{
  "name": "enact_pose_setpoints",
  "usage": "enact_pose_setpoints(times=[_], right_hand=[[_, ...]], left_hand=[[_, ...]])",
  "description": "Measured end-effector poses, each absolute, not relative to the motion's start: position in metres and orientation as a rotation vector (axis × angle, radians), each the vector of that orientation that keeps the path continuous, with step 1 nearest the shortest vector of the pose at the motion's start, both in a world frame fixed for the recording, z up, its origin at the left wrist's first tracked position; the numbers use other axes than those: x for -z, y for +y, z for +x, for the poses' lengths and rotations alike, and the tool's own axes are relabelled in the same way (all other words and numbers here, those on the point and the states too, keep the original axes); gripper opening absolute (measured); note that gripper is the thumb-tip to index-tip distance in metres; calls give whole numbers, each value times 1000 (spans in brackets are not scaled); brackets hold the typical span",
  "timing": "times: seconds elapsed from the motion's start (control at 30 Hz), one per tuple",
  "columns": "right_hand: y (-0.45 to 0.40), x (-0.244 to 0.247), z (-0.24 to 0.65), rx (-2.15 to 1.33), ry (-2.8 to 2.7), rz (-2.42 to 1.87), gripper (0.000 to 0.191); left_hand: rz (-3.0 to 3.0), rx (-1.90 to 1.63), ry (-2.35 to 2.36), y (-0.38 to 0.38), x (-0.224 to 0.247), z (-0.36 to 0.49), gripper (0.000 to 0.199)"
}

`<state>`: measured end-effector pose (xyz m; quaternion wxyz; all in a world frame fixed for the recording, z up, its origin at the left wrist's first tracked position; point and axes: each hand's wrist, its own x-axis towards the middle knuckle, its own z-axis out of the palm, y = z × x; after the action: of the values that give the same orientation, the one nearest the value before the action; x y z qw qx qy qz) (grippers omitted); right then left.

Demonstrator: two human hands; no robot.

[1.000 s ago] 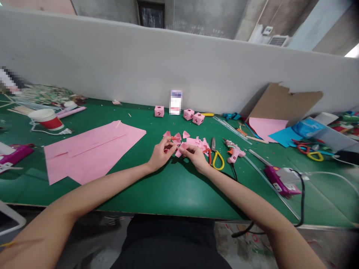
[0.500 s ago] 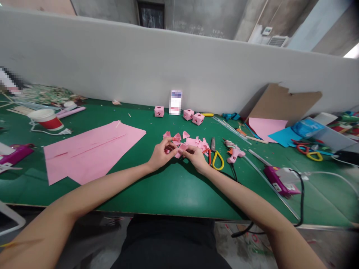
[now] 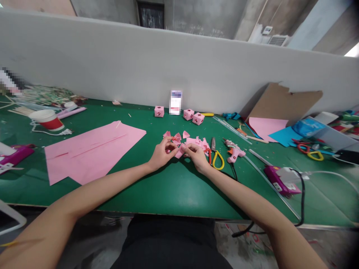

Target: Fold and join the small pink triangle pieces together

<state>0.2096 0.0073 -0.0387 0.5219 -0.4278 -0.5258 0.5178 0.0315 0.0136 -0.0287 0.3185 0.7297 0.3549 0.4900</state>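
As the right hand (image 3: 198,157) pinches a small pink paper piece (image 3: 180,151), the left hand (image 3: 160,155) meets it from the other side.
The piece is between the two, above the green tabletop (image 3: 179,194); whether the left hand grips it as well, I cannot tell. Folded pink bits (image 3: 186,134) lie just beyond, with scissors (image 3: 213,145) and a pink glue gun (image 3: 236,153) to the right. Three pink paper cubes (image 3: 159,111) sit farther back.
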Motion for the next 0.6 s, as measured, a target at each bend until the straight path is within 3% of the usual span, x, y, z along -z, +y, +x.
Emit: enact_pose_setpoints(times=[0.6], right_hand=[[4,34,207,-1237,-1253,-1023,36]], left_hand=[[1903,-1283,935,13,28,31,38]])
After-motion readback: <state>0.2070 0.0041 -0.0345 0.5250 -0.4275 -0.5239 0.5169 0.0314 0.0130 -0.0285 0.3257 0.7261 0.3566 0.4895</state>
